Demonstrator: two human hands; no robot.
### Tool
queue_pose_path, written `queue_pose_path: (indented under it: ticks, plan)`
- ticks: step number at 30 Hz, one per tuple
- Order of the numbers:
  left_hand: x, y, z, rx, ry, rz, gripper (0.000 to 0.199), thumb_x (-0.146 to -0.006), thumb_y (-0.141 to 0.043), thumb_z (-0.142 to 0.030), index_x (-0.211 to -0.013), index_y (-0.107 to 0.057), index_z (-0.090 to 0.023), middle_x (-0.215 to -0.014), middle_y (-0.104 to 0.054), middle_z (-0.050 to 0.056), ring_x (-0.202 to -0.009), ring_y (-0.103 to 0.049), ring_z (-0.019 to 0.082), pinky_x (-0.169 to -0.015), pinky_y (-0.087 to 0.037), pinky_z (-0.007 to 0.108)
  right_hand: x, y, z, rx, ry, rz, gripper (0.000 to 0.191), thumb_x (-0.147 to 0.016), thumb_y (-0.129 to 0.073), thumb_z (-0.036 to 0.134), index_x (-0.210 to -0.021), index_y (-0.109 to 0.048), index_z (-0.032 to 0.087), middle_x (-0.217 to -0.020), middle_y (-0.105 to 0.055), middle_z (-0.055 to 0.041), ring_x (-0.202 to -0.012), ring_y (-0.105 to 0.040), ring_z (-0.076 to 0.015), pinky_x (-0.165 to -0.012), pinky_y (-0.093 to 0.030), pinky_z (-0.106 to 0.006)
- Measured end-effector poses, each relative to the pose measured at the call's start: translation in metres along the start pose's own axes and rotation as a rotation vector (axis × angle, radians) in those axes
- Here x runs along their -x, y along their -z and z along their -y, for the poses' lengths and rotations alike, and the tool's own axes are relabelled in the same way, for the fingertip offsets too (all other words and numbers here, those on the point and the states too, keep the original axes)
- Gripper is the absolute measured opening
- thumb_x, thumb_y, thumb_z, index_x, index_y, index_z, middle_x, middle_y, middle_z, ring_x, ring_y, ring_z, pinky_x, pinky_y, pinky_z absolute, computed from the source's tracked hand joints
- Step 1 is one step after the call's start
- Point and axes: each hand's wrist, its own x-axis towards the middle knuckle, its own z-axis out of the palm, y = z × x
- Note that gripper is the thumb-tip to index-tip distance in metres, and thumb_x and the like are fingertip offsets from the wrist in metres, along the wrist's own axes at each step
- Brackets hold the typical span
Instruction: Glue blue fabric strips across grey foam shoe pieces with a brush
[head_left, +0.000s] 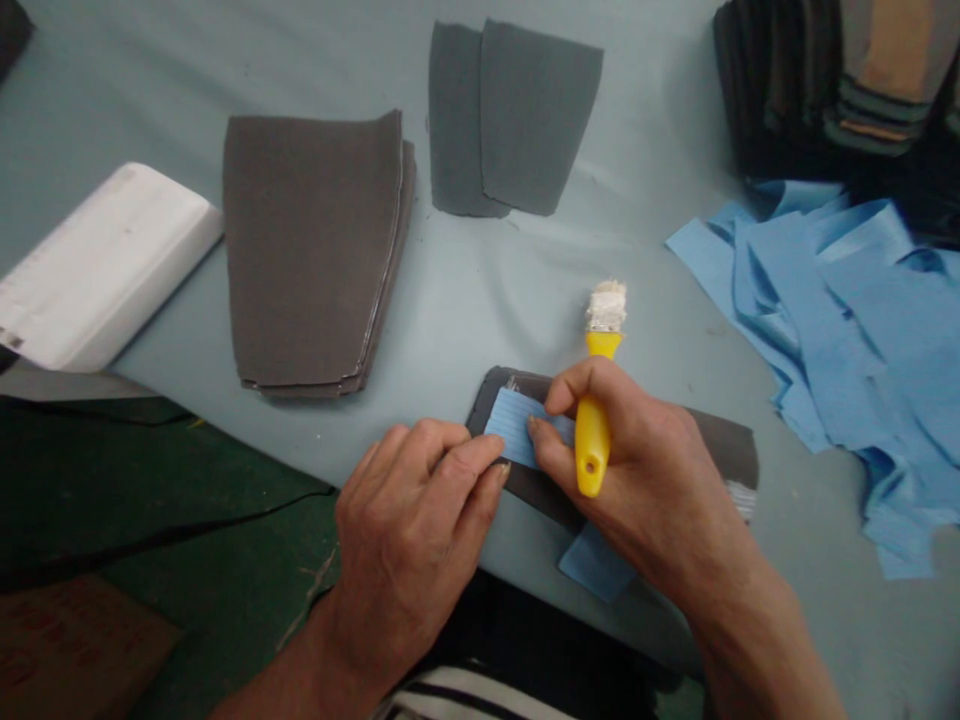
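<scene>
My left hand (pixel 424 510) is closed, its index finger and thumb pinching at the lower left corner of a blue ribbed fabric strip (pixel 517 420). Beneath the strip lies a dark grey-brown fabric panel (pixel 724 445), near the table's front edge. My right hand (pixel 637 450) keeps a paintbrush (pixel 594 440) with a yellow handle tucked in its fingers, the white-coated bristles pointing away from me. Its thumb tip rests on the blue strip. Another blue piece (pixel 598 565) pokes out below the right hand. A white smear (pixel 741 498) marks the panel's right end; the palm hides its middle.
Stacked brown panels (pixel 311 245) lie left of centre, beside a white package (pixel 105 270). Two grey-green panels (pixel 536 115) overlap at the back. Loose blue strips (pixel 847 310) are heaped right, below dark fabric stacks (pixel 787 90). The table edge (pixel 300 455) runs diagonally.
</scene>
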Motion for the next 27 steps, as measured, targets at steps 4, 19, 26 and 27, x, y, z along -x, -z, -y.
queue_pose_path:
  ticks: [4, 19, 26, 27]
  plan:
    - [0.000, 0.000, 0.000, -0.003, -0.004, 0.002, 0.009, -0.102, -0.066, -0.018, -0.110, -0.064, -0.021, -0.094, -0.068, 0.002, -0.083, -0.061, 0.020, -0.078, -0.048, 0.036, -0.001, 0.000, 0.000, -0.003, -0.001, 0.005, 0.015, -0.088, -0.064, 0.014, -0.092, -0.053, 0.024, -0.061, -0.043, 0.0120, -0.046, -0.036, -0.0080, -0.049, -0.030, -0.019]
    - [-0.002, 0.002, -0.002, 0.042, 0.036, 0.013, 0.004, -0.103, -0.064, -0.019, -0.108, -0.064, -0.021, -0.097, -0.067, 0.001, -0.088, -0.063, 0.019, -0.081, -0.049, 0.035, 0.000, 0.000, 0.000, -0.002, 0.006, -0.001, 0.018, -0.087, -0.066, 0.014, -0.092, -0.053, 0.025, -0.061, -0.044, 0.0122, -0.046, -0.038, -0.0083, -0.050, -0.031, -0.020]
    - [-0.012, 0.000, -0.003, 0.045, 0.025, -0.003, 0.013, -0.104, -0.059, -0.015, -0.114, -0.067, -0.017, -0.093, -0.069, 0.002, -0.085, -0.065, 0.018, -0.079, -0.052, 0.034, 0.001, -0.002, -0.002, -0.008, 0.000, 0.003, 0.017, -0.088, -0.067, 0.016, -0.094, -0.054, 0.026, -0.059, -0.044, 0.0121, -0.045, -0.038, -0.0095, -0.050, -0.032, -0.021]
    - [-0.013, -0.001, -0.003, 0.032, 0.020, -0.007, 0.015, -0.105, -0.059, -0.015, -0.117, -0.068, -0.017, -0.093, -0.069, 0.002, -0.084, -0.066, 0.018, -0.078, -0.052, 0.034, 0.000, -0.001, -0.001, -0.008, -0.002, 0.005, 0.017, -0.088, -0.066, 0.017, -0.094, -0.053, 0.026, -0.059, -0.044, 0.0120, -0.045, -0.038, -0.0097, -0.050, -0.031, -0.021]
